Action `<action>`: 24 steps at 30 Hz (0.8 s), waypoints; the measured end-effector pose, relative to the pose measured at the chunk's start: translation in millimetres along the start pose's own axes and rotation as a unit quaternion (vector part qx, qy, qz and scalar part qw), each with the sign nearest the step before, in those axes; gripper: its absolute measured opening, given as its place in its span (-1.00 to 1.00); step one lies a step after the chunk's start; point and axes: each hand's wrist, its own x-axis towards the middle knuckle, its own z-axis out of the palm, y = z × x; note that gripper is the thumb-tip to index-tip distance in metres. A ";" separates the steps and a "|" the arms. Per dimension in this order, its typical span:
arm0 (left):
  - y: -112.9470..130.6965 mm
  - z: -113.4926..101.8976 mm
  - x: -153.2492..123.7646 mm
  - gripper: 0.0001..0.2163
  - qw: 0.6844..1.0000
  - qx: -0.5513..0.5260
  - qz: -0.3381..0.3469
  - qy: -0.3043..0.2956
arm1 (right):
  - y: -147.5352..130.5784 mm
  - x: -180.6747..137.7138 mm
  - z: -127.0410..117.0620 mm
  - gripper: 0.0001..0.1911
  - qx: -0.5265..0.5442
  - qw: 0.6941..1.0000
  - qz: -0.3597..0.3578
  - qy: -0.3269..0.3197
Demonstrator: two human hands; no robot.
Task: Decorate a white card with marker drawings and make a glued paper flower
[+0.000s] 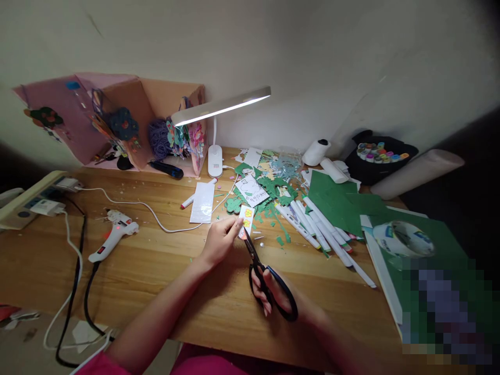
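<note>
A small paper point(246, 221) with yellow shapes is sitting in the middle of the frame, over the wooden table point(156, 260). The left hand point(219, 242) is pinching its edge. The right hand point(280, 299) is gripping black scissors point(255, 262), with the blades touching the paper. White markers point(320, 232) are lying just to the right.

Home craft desk point(117, 260), glue gun point(113, 234), markers point(316, 229), green paper scraps point(273, 192), desk lamp point(219, 109)

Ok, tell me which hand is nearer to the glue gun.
Left. The left hand, pinching a paper card, lies right of the glue gun. The right hand, gripping the scissors, sits farther right and closer to the person's body.
</note>
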 end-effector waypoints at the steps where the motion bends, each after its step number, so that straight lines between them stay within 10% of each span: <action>1: 0.0 0.0 -0.1 -0.61 1.000 0.002 0.001 0.000 | 0.4 -0.1 -0.3 -0.33 -0.001 1.000 0.000 0.000; 24: -2.1 -2.2 3.4 -0.57 0.998 -0.040 -0.023 -0.031 | 25.3 4.6 -11.1 -0.34 0.063 0.997 0.015 -0.041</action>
